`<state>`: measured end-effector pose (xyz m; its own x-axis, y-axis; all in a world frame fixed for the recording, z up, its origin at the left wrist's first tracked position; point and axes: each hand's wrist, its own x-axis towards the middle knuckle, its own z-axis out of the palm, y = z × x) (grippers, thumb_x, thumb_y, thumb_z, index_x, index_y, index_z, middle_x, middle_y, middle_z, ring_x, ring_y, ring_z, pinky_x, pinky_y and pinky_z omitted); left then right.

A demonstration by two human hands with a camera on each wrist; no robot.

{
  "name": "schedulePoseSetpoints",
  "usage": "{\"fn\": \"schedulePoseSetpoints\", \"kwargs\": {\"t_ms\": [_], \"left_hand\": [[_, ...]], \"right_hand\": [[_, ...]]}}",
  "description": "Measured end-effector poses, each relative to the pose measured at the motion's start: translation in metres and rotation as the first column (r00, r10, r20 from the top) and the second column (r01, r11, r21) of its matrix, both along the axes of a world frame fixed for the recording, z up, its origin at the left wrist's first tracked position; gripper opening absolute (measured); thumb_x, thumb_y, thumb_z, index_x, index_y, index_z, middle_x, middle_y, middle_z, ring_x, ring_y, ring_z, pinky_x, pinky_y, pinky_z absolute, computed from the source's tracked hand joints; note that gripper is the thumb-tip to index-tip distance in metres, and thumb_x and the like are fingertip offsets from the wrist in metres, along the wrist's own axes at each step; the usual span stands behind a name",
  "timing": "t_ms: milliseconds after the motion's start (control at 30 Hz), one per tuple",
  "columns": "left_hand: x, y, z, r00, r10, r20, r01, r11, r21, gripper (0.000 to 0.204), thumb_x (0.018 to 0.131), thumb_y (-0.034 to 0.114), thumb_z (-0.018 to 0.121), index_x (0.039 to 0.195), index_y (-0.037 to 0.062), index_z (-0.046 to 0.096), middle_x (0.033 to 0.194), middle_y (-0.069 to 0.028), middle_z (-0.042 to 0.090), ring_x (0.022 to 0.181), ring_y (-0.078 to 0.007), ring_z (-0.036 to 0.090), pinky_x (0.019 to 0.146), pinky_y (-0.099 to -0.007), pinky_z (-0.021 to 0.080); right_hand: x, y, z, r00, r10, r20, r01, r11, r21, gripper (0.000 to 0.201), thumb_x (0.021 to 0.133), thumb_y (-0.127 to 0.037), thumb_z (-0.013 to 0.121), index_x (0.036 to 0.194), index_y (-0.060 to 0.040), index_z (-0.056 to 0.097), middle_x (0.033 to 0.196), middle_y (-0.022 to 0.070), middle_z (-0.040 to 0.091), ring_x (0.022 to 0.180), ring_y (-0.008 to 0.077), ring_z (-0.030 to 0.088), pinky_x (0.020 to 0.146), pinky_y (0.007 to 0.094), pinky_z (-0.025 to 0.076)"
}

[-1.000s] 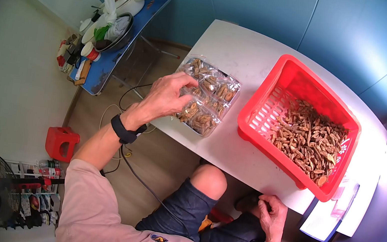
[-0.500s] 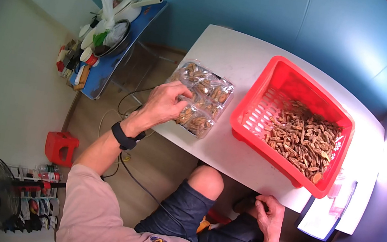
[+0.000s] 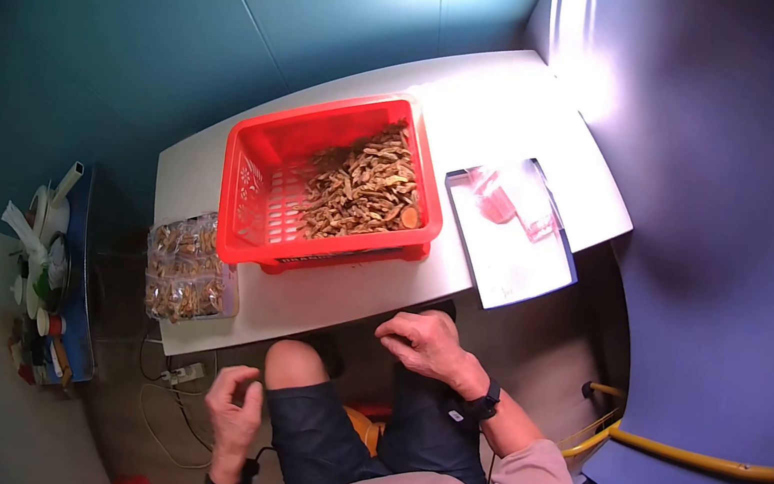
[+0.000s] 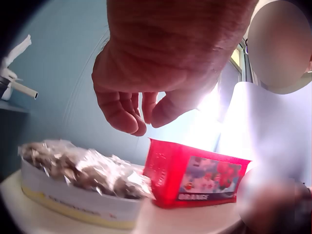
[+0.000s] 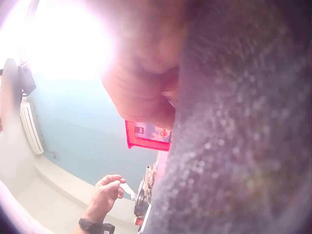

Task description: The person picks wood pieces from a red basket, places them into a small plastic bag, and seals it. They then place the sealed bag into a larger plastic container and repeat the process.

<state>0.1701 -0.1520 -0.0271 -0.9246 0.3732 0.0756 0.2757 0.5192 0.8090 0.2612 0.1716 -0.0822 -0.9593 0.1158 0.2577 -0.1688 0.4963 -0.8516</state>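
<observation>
My left hand (image 3: 234, 412) is off the packets, beside the bare knee in front of the table, its fingers loosely bent around nothing. In the left wrist view this hand (image 4: 156, 68) hangs above a shallow box (image 4: 73, 201) of clear packets. Those packets (image 3: 187, 276) of brown dried pieces lie at the table's left end. My right hand (image 3: 429, 346) is over the other thigh, fingers loosely curled, with nothing visible in it; its fingers are blurred in the right wrist view. A red basket (image 3: 329, 258) holds loose dried pieces (image 3: 365, 188).
The white table (image 3: 295, 314) bears a white tray (image 3: 513, 277) with pink-and-clear items, right of the basket. A blue side table (image 3: 80, 325) with dishes and bags stands far left. Cables lie on the floor at left; a yellow bar (image 3: 697, 456) runs at right.
The head view has swung to the right. My left hand has drawn back from the packets toward my body. My right hand stays over the thigh, still loosely curled.
</observation>
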Motion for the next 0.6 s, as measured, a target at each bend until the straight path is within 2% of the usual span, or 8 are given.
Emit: {"fn": "schedulePoseSetpoints", "kwargs": {"t_ms": [100, 233, 300, 367, 433, 467, 500, 600], "left_hand": [[0.056, 0.013, -0.015, 0.983, 0.022, 0.184, -0.032, 0.998, 0.051, 0.015, 0.085, -0.002, 0.068, 0.1, 0.0022, 0.07, 0.09, -0.0026, 0.066, 0.074, -0.0096, 0.061, 0.067, -0.0248, 0.05], [0.088, 0.018, -0.025, 0.992, 0.009, 0.129, -0.016, 0.998, 0.053, 0.013, 0.086, -0.002, 0.068, 0.099, 0.0014, 0.07, 0.09, -0.0034, 0.068, 0.074, -0.0105, 0.062, 0.066, -0.0253, 0.051], [0.087, 0.018, -0.03, 0.994, -0.004, 0.111, -0.001, 0.999, 0.045, 0.013, 0.086, -0.002, 0.068, 0.099, 0.0009, 0.07, 0.091, -0.0044, 0.069, 0.074, -0.0111, 0.063, 0.066, -0.0256, 0.051], [0.078, 0.019, -0.038, 0.992, -0.02, 0.123, 0.014, 0.999, 0.049, 0.012, 0.09, 0.0, 0.065, 0.101, 0.0006, 0.069, 0.09, 0.0013, 0.067, 0.077, -0.0057, 0.059, 0.07, -0.0226, 0.049], [0.068, 0.022, -0.04, 0.99, -0.036, 0.137, 0.035, 0.999, 0.008, 0.012, 0.09, 0.0, 0.065, 0.101, -0.0002, 0.07, 0.09, 0.0002, 0.068, 0.078, -0.0062, 0.06, 0.07, -0.0232, 0.05], [0.064, 0.026, -0.043, 0.994, -0.038, 0.102, 0.037, 0.999, 0.014, 0.012, 0.088, 0.0, 0.066, 0.099, -0.0002, 0.071, 0.089, -0.0031, 0.07, 0.074, -0.0087, 0.061, 0.068, -0.0249, 0.051], [0.06, 0.03, -0.046, 0.997, -0.037, 0.069, 0.035, 0.999, 0.022, 0.012, 0.087, -0.001, 0.067, 0.098, -0.0002, 0.071, 0.087, -0.0064, 0.072, 0.07, -0.0112, 0.063, 0.066, -0.0265, 0.052], [0.05, 0.039, -0.05, 0.996, -0.024, 0.091, 0.023, 1.0, 0.008, 0.012, 0.087, 0.0, 0.067, 0.097, 0.0001, 0.073, 0.084, -0.0056, 0.073, 0.067, -0.0093, 0.061, 0.063, -0.0257, 0.05]], "right_hand": [[0.018, 0.002, 0.005, 0.999, -0.01, -0.033, 0.007, 0.996, -0.088, 0.011, 0.085, -0.005, 0.073, 0.096, -0.0035, 0.072, 0.087, 0.0118, 0.071, 0.081, 0.0299, 0.07, 0.073, 0.0367, 0.055], [0.054, 0.018, 0.02, 0.992, 0.013, -0.126, -0.027, 0.994, -0.11, 0.01, 0.085, -0.003, 0.072, 0.095, -0.0018, 0.07, 0.088, 0.0121, 0.07, 0.082, 0.0283, 0.07, 0.074, 0.0362, 0.055], [0.075, 0.034, 0.037, 0.999, -0.036, 0.036, 0.042, 0.979, -0.199, 0.011, 0.086, 0.0, 0.069, 0.097, -0.0011, 0.07, 0.088, 0.0136, 0.071, 0.081, 0.0288, 0.071, 0.073, 0.0341, 0.056], [0.088, 0.057, 0.036, 0.988, -0.151, 0.022, 0.153, 0.976, -0.158, 0.013, 0.086, -0.001, 0.069, 0.098, -0.0022, 0.073, 0.088, 0.0137, 0.072, 0.078, 0.0274, 0.072, 0.071, 0.0331, 0.056], [0.096, 0.083, 0.044, 0.963, -0.271, 0.009, 0.27, 0.959, -0.085, 0.014, 0.086, 0.002, 0.071, 0.1, 0.0016, 0.073, 0.082, 0.0093, 0.071, 0.071, 0.0153, 0.067, 0.066, 0.028, 0.053], [0.099, 0.095, 0.05, 0.943, -0.329, 0.05, 0.332, 0.941, -0.072, 0.013, 0.086, 0.002, 0.07, 0.099, 0.0017, 0.073, 0.082, 0.01, 0.071, 0.071, 0.0145, 0.067, 0.066, 0.0277, 0.054], [0.1, 0.108, 0.049, 0.926, -0.378, 0.012, 0.378, 0.926, 0.009, 0.014, 0.086, 0.001, 0.07, 0.1, 0.0012, 0.074, 0.083, 0.0114, 0.072, 0.071, 0.0155, 0.068, 0.067, 0.0289, 0.054], [0.095, 0.14, 0.055, 0.858, -0.502, 0.113, 0.472, 0.855, 0.213, 0.018, 0.084, -0.013, 0.072, 0.099, -0.0036, 0.075, 0.088, 0.0157, 0.073, 0.078, 0.0303, 0.072, 0.071, 0.0384, 0.056]]}}
